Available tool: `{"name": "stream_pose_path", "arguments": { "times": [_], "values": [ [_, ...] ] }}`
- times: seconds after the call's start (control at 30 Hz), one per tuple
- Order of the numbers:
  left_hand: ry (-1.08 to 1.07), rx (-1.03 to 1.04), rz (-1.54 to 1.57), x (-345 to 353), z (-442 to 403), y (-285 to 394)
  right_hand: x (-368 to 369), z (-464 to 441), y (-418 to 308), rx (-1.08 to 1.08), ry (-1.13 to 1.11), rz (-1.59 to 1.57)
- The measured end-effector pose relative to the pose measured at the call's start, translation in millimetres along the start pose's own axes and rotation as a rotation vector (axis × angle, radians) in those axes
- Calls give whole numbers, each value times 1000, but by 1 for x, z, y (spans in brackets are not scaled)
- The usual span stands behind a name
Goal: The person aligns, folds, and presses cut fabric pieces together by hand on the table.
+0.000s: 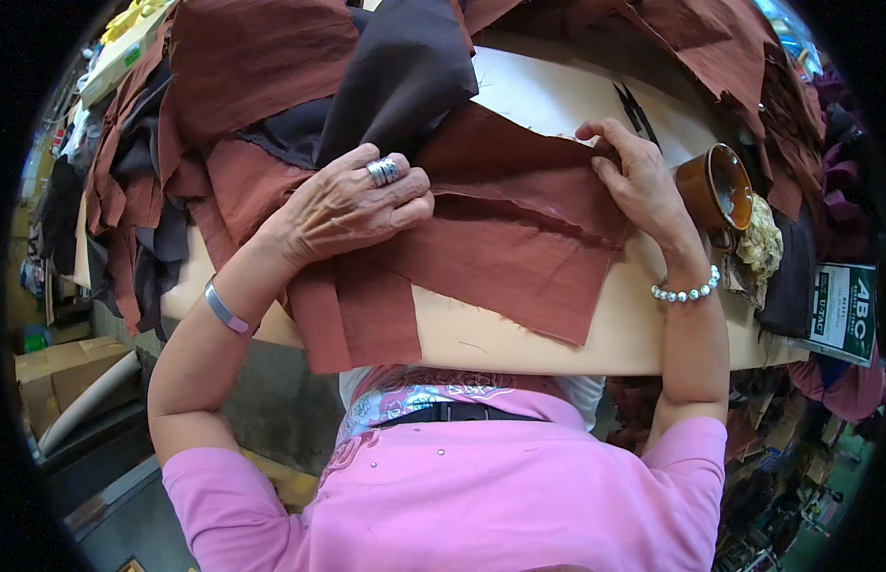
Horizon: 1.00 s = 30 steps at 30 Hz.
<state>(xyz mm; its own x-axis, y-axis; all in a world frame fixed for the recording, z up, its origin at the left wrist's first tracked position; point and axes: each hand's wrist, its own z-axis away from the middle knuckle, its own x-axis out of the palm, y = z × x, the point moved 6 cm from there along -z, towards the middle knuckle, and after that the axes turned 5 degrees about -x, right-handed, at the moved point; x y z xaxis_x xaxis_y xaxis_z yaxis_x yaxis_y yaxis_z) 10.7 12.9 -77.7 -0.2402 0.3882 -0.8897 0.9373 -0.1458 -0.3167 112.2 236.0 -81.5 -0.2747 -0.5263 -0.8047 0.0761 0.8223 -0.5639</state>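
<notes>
Reddish-brown cloth [519, 248] lies across the pale table in front of me, with a raised fold or seam along its middle. My left hand [362, 200], with silver rings, is closed on the cloth's left part, beside a dark cloth piece [400, 76]. At the cloth's upper right corner, my right hand [638, 181] has its thumb and forefinger bent close together at the edge. Whether the edge is pinched between them is hard to make out.
Right of my right hand stand a brown mug [717, 191] and a rough, yellowish lump [759, 243]. Black snips [636, 114] lie beyond that hand. More brown and dark cloth [262, 62] is heaped at the back and left. A green-and-white box [843, 310] is far right.
</notes>
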Motion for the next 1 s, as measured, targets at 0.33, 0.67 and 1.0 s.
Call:
{"name": "stream_pose_path", "arguments": {
  "times": [0.33, 0.67, 1.0],
  "values": [
    [52, -569, 294, -20, 16, -24, -19, -9, 40, 31, 312, 682],
    [189, -658, 454, -1, 36, -31, -12, -14, 13, -80, 186, 308],
    [206, -655, 472, -2, 39, -29, 41, -16, -125, -498, -48, 337]
  ]
}}
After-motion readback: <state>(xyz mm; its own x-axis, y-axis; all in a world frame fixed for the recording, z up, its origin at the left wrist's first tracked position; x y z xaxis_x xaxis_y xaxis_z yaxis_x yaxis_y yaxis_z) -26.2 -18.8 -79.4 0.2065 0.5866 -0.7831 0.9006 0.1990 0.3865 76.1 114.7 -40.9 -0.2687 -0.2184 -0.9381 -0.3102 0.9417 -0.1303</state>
